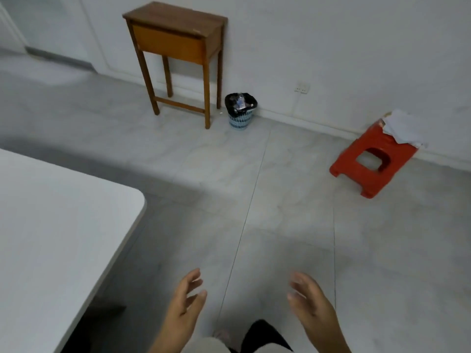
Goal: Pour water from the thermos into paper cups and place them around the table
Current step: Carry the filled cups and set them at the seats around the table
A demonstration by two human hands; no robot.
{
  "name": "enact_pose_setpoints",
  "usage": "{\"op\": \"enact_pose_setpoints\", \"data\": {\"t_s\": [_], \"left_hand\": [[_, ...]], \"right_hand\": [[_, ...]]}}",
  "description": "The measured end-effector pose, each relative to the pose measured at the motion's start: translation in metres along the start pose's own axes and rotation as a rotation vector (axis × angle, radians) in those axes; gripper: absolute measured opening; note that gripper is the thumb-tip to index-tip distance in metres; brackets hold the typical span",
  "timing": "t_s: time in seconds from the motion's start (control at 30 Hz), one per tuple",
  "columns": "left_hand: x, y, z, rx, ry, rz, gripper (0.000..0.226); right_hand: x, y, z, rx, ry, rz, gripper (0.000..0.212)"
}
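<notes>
- We see two hands low in the view: the left hand (184,299) and the right hand (309,299), palms facing each other, fingers relaxed and slightly spread, holding nothing.
- One white table (56,225) fills the left side; only its bare corner shows, well apart from both hands.
- We see no thermos or paper cups here, so we cannot tell where they are.
- One wooden side table (178,36) stands against the far wall.
- One small blue bin (240,112) with a black liner sits just beside its right front leg.
- One red stool (374,156) stands near the wall at right, with white paper (402,129) on its top.
</notes>
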State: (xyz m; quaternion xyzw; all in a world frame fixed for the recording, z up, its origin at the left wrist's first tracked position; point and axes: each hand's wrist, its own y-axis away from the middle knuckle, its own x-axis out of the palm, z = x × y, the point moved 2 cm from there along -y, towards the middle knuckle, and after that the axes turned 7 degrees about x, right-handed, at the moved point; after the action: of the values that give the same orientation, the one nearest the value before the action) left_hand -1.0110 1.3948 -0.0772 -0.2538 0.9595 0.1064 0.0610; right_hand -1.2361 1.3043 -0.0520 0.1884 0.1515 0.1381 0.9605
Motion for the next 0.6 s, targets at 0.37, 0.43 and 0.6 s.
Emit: {"op": "enact_pose_setpoints", "data": {"t_s": [0.37, 0.43, 0.6], "left_hand": [[-0.03, -0.265, -0.031, -0.064, 0.03, -0.302, 0.035], [-0.047, -0.312, -0.048, -0.044, 0.027, -0.379, 0.036], [-0.09, -0.391, -0.056, -0.105, 0.062, -0.575, 0.035]], "right_hand": [[0.074, -0.308, 0.145, -0.079, 0.057, 0.187, 0.036], [0.104, -0.361, 0.19, -0.136, 0.096, 0.283, 0.04], [0.188, -0.46, 0.254, -0.145, 0.191, 0.494, 0.04]]}}
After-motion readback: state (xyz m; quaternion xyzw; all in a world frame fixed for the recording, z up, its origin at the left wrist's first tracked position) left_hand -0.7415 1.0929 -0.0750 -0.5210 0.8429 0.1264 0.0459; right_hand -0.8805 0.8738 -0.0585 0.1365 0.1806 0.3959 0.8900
